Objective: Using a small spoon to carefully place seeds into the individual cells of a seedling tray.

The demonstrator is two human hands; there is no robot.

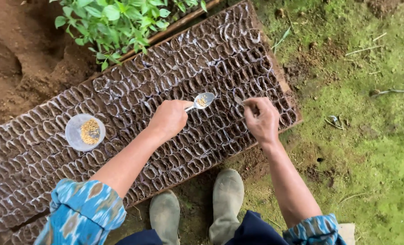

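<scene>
No labels, signs or screens show here. The only packaging is the bed of small seedling bags: dark, soil-filled plastic pouches with pale, whitish rims, packed touching one another in tight rows. The block runs slantwise from the lower left to the upper right of the view, edged by a thin strip along its far and right sides. None of the bags carries any print or sticker that can be made out.

The spoon handle is buried in the left hand, and whatever the right hand pinches is too small to tell.
</scene>
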